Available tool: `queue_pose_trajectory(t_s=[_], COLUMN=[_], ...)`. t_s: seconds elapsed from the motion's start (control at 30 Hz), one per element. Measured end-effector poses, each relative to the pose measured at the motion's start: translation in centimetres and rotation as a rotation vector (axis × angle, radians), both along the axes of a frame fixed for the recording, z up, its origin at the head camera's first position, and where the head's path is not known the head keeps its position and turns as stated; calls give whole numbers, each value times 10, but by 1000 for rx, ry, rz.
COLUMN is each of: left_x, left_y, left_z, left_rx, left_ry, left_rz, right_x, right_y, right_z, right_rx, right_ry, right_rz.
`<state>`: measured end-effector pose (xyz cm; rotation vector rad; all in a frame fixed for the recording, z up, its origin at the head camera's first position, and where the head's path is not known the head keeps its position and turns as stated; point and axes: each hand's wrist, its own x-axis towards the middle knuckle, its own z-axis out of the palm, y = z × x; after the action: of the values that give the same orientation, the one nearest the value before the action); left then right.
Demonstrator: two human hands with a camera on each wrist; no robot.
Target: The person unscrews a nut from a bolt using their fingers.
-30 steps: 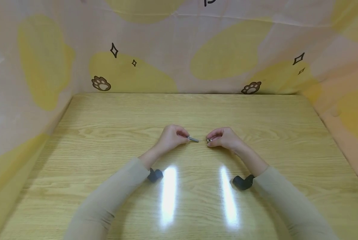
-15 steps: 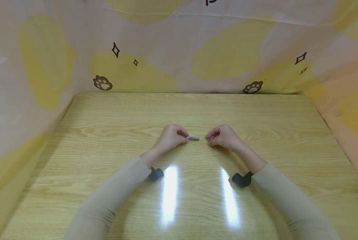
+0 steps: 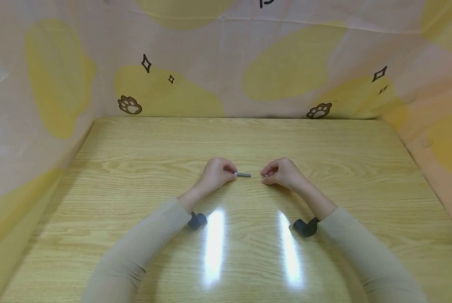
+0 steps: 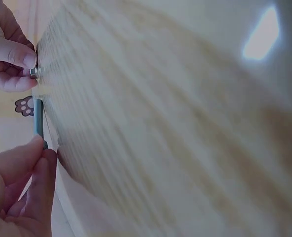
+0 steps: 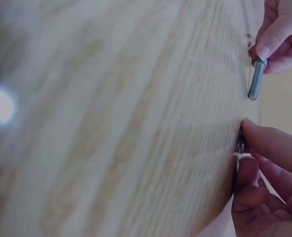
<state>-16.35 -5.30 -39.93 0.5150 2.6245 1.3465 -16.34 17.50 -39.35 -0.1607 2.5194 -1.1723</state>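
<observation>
Near the middle of the table, my left hand (image 3: 218, 173) pinches a grey metal bolt (image 3: 243, 174) by its head end between thumb and fingers. Its threaded shank (image 5: 256, 83) points across toward my other hand. Facing it, my right hand (image 3: 282, 172) pinches a small shiny metal nut (image 3: 265, 176) between thumb and fingertips. A short gap lies between the bolt's tip and the nut (image 4: 34, 72); they are apart. In the right wrist view, the fingers partly hide the nut (image 5: 242, 146).
A light wood-grain table (image 3: 154, 139) lies under both hands, with two bright reflections near its front. Dark wrist-worn devices (image 3: 306, 227) sit by both cuffs. A patterned cloth (image 3: 226, 63) closes off the back and sides.
The bolt has swung from a slight downward slant to nearly level. In the right hand, the nut has turned a little between the fingertips. Both hands stay almost in place.
</observation>
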Motion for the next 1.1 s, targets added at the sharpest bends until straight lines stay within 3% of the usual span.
queue_pose_trajectory(t_s=[0.33, 0.77, 1.1], left_x=[2, 1, 1], left_y=[3, 4, 1], left_z=[2, 5, 7], left_rx=[-76, -87, -54], left_ry=[47, 20, 36], left_rz=[21, 38, 50], right_x=[1, -2, 2], right_y=[1, 15, 34], right_z=[1, 10, 14], right_rx=[10, -5, 16], right_ry=[-9, 26, 154], right_rz=[-6, 12, 58])
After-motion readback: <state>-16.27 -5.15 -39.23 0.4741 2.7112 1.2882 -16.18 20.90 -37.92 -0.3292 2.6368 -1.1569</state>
